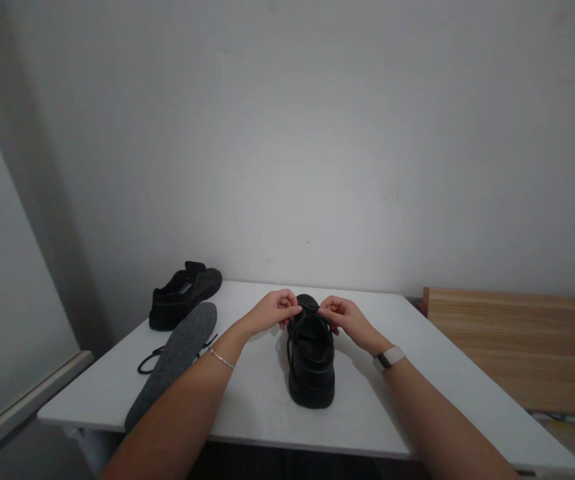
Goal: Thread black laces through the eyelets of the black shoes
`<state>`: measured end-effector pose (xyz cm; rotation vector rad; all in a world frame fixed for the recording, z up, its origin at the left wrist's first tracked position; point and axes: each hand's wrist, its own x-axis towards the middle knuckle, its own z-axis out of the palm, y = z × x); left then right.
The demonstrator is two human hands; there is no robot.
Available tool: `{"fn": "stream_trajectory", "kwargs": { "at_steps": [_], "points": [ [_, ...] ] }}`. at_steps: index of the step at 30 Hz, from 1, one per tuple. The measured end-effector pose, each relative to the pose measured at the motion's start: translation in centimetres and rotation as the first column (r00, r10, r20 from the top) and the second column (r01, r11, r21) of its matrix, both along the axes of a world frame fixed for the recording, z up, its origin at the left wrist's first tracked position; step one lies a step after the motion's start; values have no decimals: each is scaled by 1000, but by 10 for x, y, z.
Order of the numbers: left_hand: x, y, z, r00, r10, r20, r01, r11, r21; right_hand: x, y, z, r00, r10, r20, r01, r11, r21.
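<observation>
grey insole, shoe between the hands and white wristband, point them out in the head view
Grey insole (180,357): head view, on the middle of its upper face.
Shoe between the hands (312,379): head view, on its heel.
White wristband (395,355): head view, on the strap beside its dark face.

A head-worn camera looks forward and down across a white desk toward a pale wall.
The single head view is wide, taken from above the desk's near side, with the wall filling its upper half. The left hand and right hand meet below center, an outstretched reach away, at a black shoe seen from its heel end, slightly from above.
</observation>
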<state>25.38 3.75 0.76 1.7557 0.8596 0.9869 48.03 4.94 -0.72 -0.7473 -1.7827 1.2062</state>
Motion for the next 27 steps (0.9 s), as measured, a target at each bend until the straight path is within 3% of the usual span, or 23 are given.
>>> {"fn": "stream_trajectory", "kwargs": {
  "at_steps": [9,19,27],
  "points": [
    [0,2,-3,1000,9,-29,-9,1000,21,-3,1,-2,994,-111,-1,110,984,140],
    [4,3,-3,984,175,10,-171,942,288,-3,3,-2,987,-143,-71,151,979,133],
    [6,2,1,979,64,194,-91,986,136,-5,-1,3,966,-94,-239,90,996,-24]
  ]
}}
